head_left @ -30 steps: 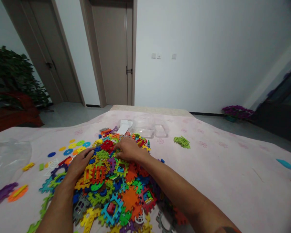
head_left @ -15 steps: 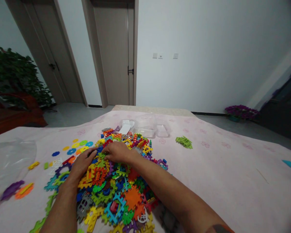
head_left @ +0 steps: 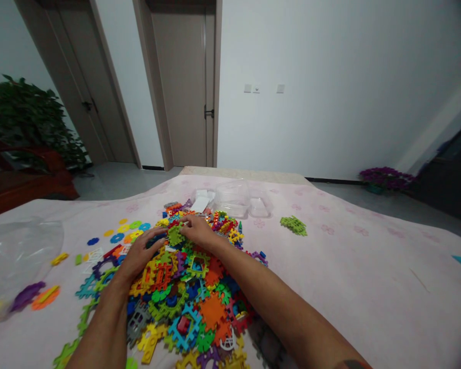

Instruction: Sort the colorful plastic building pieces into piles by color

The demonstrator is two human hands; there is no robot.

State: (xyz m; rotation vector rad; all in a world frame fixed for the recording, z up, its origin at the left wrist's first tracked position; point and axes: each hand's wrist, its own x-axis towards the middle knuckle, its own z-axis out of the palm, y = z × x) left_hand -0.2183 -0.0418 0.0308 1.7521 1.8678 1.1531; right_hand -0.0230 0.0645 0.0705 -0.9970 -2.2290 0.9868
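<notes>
A big heap of colourful plastic interlocking building pieces [head_left: 213, 310] lies in front of me. My right hand [head_left: 197, 231] pinches a lime-green toothed square building piece [head_left: 175, 234] by its right edge, at the far part of the heap. To the left of that piece is my left hand [head_left: 144, 251], resting over the heap with thumb and fingers apart and holding nothing I can see. A yellow toothed panel [head_left: 149, 277] and an orange-red toothed frame [head_left: 163, 275] lie just below the hands.
Clear plastic containers [head_left: 232, 199] stand behind the heap. A small pile of lime-green pieces [head_left: 294, 225] sits to the right. Round discs [head_left: 117, 238] are scattered on the left, near a transparent plastic bag [head_left: 21, 256]. A pink flowered cloth [head_left: 330, 287] covers the table.
My right hand has lifted the lime-green toothed square from among the pieces, and it is now plainly visible. My left hand has spread its fingers. The view has shifted slightly.
</notes>
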